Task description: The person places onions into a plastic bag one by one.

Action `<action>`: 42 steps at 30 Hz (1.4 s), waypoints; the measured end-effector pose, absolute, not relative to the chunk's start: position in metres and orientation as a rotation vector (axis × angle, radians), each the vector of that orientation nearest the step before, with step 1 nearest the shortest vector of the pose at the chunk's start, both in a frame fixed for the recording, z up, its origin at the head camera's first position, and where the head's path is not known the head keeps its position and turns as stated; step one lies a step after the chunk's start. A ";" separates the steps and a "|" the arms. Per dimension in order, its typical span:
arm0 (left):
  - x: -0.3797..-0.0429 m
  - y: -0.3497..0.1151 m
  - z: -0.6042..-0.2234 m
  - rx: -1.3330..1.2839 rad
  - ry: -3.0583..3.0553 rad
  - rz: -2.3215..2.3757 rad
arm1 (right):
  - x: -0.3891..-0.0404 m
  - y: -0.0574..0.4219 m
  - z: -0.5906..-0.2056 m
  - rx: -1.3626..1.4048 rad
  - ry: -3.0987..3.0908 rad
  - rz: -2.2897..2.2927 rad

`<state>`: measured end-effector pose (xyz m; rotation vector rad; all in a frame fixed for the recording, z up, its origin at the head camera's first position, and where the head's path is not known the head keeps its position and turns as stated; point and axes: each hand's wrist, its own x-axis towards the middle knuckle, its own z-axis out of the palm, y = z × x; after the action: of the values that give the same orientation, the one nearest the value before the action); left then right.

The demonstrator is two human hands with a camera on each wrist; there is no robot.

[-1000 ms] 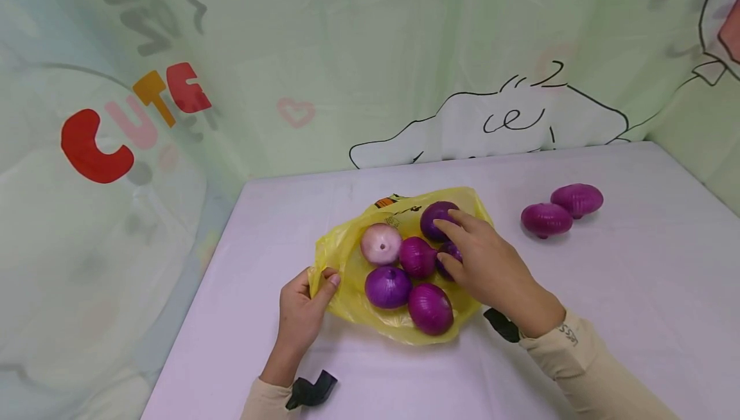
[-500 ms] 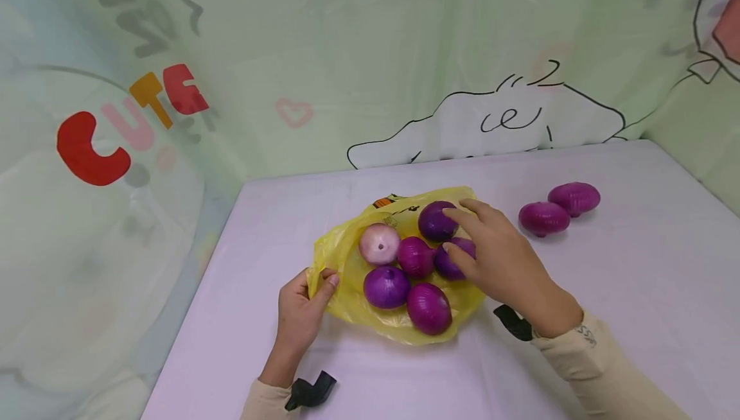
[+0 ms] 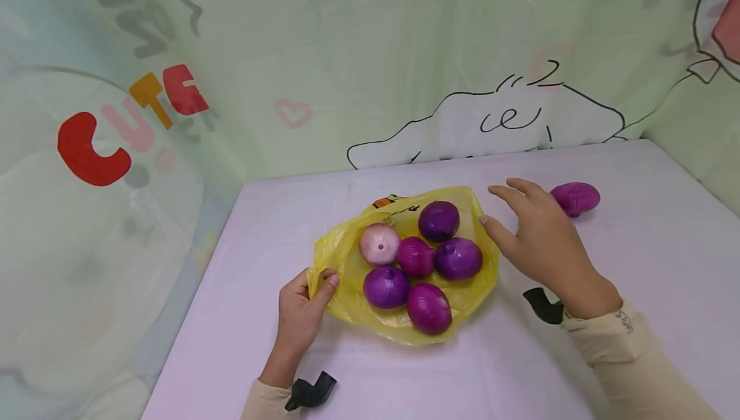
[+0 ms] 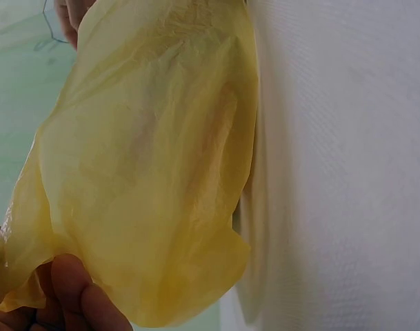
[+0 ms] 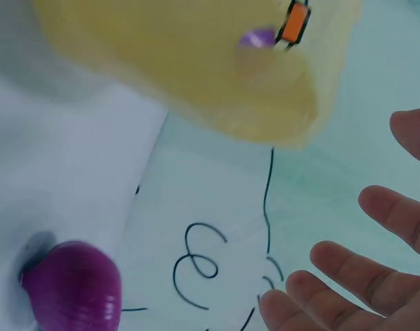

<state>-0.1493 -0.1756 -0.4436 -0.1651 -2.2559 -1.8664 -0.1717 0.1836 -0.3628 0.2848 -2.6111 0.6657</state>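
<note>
My left hand [image 3: 300, 314] pinches the left rim of a yellow plastic bag [image 3: 351, 301] between thumb and fingers. Its mouth faces up, and several purple onions [image 3: 458, 259] lie inside along with one paler pinkish onion [image 3: 379, 245]. In the left wrist view the thin bag wall [image 4: 154, 158] fills the middle, hiding what it contains. To the right of the bag my right hand [image 3: 546, 246] hovers with fingers spread and nothing in it. Just beyond that hand a purple onion [image 3: 579, 198] sits on the table; its neighbour is hidden behind the hand.
A white cloth covers the table [image 3: 647, 266]. Behind it hangs a pale green printed curtain [image 3: 358, 54], which also runs along the left side. Black straps [image 3: 312, 389] show at both wrists.
My right hand has moved right, away from the onions in the bag, leaving one uncovered and now covering one of the two table onions. The left hand keeps its hold on the rim.
</note>
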 end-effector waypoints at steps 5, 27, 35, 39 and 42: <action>-0.151 -0.176 -0.445 -0.177 -2.247 -1.872 | -0.179 0.199 -0.367 0.196 -2.647 0.669; -0.150 -0.175 -0.443 -0.143 -2.269 -1.850 | -0.200 0.240 -0.399 -0.038 -2.889 0.641; -0.150 -0.175 -0.445 -0.145 -2.265 -1.851 | -0.203 0.248 -0.405 -0.105 -2.959 0.655; -0.150 -0.176 -0.444 -0.142 -2.262 -1.854 | -0.203 0.252 -0.409 -0.129 -2.965 0.634; -0.150 -0.176 -0.444 -0.134 -2.261 -1.856 | -0.203 0.255 -0.412 -0.143 -2.964 0.631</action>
<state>-0.1499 -0.1756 -0.4443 -0.1338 -2.2615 -1.8555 -0.2032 0.2548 -0.4116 -0.1433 -2.9638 0.6312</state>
